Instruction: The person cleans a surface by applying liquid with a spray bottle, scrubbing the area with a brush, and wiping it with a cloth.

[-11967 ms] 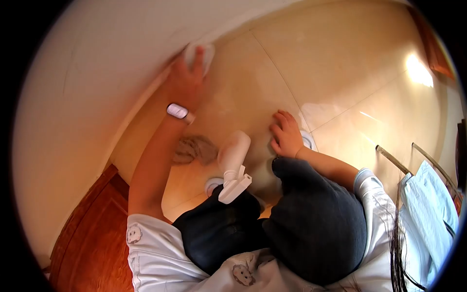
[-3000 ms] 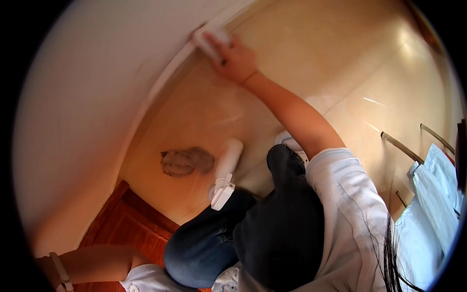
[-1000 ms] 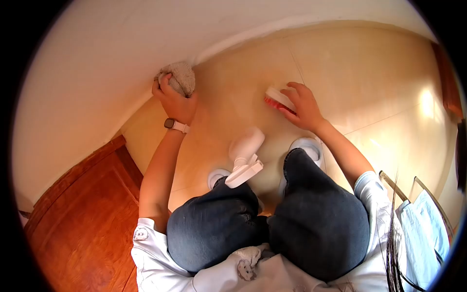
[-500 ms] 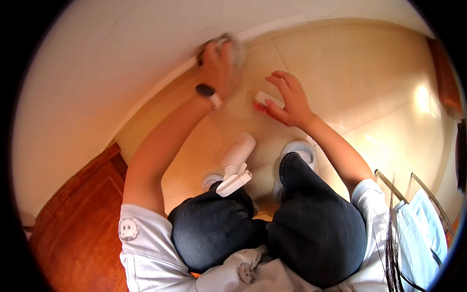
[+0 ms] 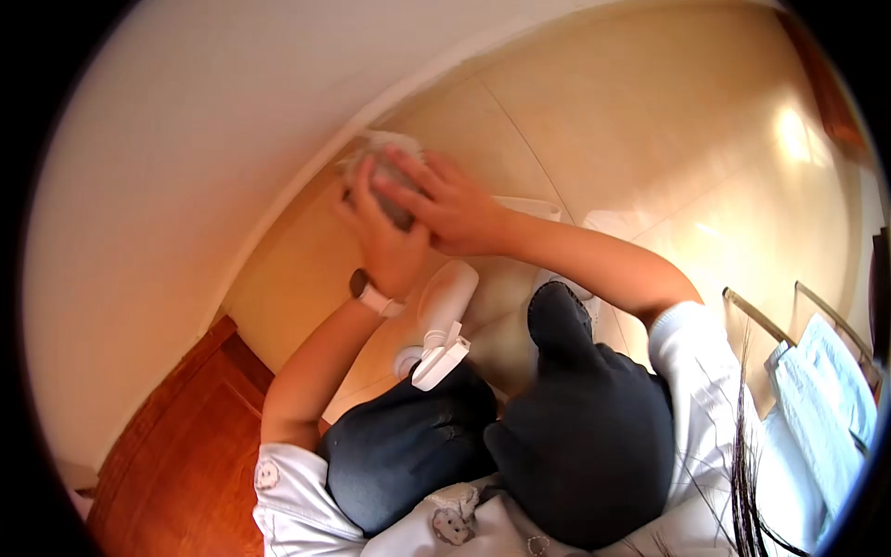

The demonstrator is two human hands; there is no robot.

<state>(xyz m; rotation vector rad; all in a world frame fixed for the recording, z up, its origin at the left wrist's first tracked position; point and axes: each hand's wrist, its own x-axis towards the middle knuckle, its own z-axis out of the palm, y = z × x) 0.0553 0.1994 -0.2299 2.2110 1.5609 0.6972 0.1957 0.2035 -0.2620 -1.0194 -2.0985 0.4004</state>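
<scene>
A crumpled grey cloth (image 5: 394,142), somewhat blurred, is bunched up near the foot of the wall. My left hand (image 5: 390,246), with a watch on the wrist, has its fingers wrapped round it from below. My right hand (image 5: 455,209) presses over the cloth from the right, fingers closed against it and touching the left hand. Below the hands, between my legs, is a white spray bottle (image 5: 452,295) with its trigger head toward me. A white edge (image 5: 531,206) shows just behind my right forearm; what it belongs to is mostly hidden.
A pale wall (image 5: 213,121) with a white skirting curves along the left. Tiled floor (image 5: 640,121) spreads ahead and right. A brown wooden door or panel (image 5: 186,446) is at lower left. Metal rails (image 5: 756,316) with light blue cloth (image 5: 817,399) stand at right.
My left hand has drawn the cloth back from the wall toward me. My right hand has left the red-bristled white brush on the floor and moved left onto the cloth. The view has shifted.
</scene>
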